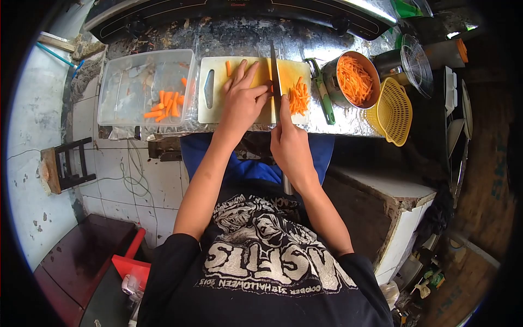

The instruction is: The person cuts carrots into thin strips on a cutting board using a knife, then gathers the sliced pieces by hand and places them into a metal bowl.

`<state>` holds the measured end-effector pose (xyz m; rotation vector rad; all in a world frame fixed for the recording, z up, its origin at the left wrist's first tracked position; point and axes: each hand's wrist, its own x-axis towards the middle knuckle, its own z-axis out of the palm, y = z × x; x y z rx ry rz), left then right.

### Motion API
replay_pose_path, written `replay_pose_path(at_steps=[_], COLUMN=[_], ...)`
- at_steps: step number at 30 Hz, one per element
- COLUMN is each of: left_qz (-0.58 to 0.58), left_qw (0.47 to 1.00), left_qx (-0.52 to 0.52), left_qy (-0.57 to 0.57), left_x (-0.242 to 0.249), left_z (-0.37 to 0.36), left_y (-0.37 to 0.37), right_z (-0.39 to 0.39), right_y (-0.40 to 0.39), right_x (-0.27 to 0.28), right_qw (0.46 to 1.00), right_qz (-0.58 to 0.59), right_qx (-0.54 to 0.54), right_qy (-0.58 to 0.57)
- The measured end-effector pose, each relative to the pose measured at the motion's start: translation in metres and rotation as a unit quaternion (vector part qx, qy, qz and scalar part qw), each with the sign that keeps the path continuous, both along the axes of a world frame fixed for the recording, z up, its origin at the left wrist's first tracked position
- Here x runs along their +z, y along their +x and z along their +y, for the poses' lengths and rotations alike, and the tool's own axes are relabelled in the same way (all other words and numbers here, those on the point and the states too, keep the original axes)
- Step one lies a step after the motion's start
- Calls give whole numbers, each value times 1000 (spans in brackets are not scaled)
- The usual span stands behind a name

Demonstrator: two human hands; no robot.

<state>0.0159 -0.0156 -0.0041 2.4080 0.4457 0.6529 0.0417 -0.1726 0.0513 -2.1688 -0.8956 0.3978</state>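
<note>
A long kitchen knife (pixel 274 71) stands edge-down across the white and yellow cutting board (pixel 209 113), its tip pointing away from me. My right hand (pixel 289 143) is closed round it, index finger laid along the blade. Left of the blade, my left hand (pixel 242 101) rests on the board with two fingers stretched forward. Its thumb and another finger press a small carrot piece (pixel 271 87) against the blade's side, mostly hidden by the fingers. Cut carrot sticks (pixel 299 98) lie in a pile right of the knife. One carrot chunk (pixel 228 68) lies near the board's far left.
Left of the board is a clear plastic container (pixel 117 90) with several carrot chunks (pixel 168 103). To the right are a green-handled peeler (pixel 326 101), a metal pot (pixel 333 90) of carrot strips (pixel 354 80), a yellow basket (pixel 396 111) and a wire strainer (pixel 417 65). A stove (pixel 239 12) stands behind.
</note>
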Motion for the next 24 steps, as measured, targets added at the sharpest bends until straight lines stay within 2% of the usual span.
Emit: replay_pose_path(at_steps=[8,11,15,18,20,22,24], left_qz=[27,22,8,-5,1,-11,-21], left_qw=[999,999,1000,1000,997,996,995], left_qx=[-8,-12,-5,2,-20,-34,-46], left_qy=[23,21,13,16,71,76,83], left_x=[4,3,2,0,0,0,0], left_z=[0,1,-1,-5,-8,-8,-7], left_y=[0,0,0,-1,-3,-4,-6], right_z=[13,20,7,-8,-15,-22,-26], right_y=[-1,15,16,5,0,-5,-8], right_x=[-11,-4,-2,10,18,23,21], right_qw=[997,999,998,998,998,998,997], right_qz=[-53,-32,-66,-39,-22,-7,-11], right_qx=[-5,2,-13,-34,-46,-63,-75], right_qy=[-52,-28,13,30,34,-2,8])
